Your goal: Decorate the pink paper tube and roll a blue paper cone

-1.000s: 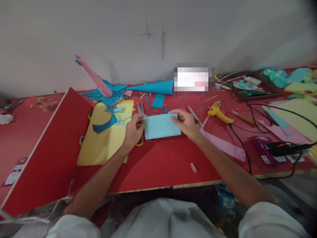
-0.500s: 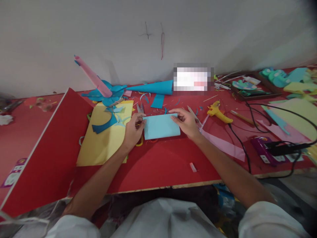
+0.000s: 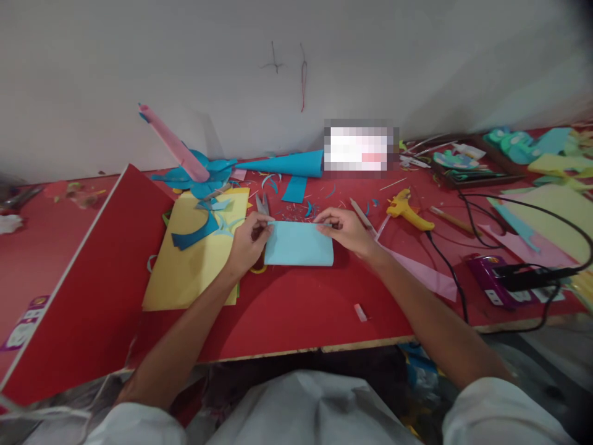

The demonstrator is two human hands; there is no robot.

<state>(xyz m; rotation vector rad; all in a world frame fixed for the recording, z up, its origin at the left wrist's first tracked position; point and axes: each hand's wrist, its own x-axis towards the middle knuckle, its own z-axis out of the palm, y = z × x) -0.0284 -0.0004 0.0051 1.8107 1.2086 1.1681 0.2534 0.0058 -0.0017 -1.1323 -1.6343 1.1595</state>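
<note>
A light-blue piece of folded paper [image 3: 299,245] is stretched between my two hands over the red table [image 3: 296,321]. My left hand [image 3: 251,242] pinches its upper left corner, thumb in front. At the upper right corner, my right hand [image 3: 343,230] grips it the same way, fingers behind the edge. Partly hidden behind the paper and my left hand lies a pair of scissors [image 3: 262,205], blades pointing to the wall, with a yellow handle showing below. Yellow sheets [image 3: 194,272] are stacked left of my left hand.
Blue paper scraps [image 3: 296,188] and a blue paper cone [image 3: 287,164] lie near the wall. To the right are a yellow glue gun [image 3: 408,210] with a cord, a pink strip [image 3: 424,272] and a purple power strip [image 3: 495,281]. A red panel [image 3: 102,278] leans at left.
The light-blue paper has moved slightly left and down and now sits more level. My right hand has shifted a little left with it. Both hands keep their grip.
</note>
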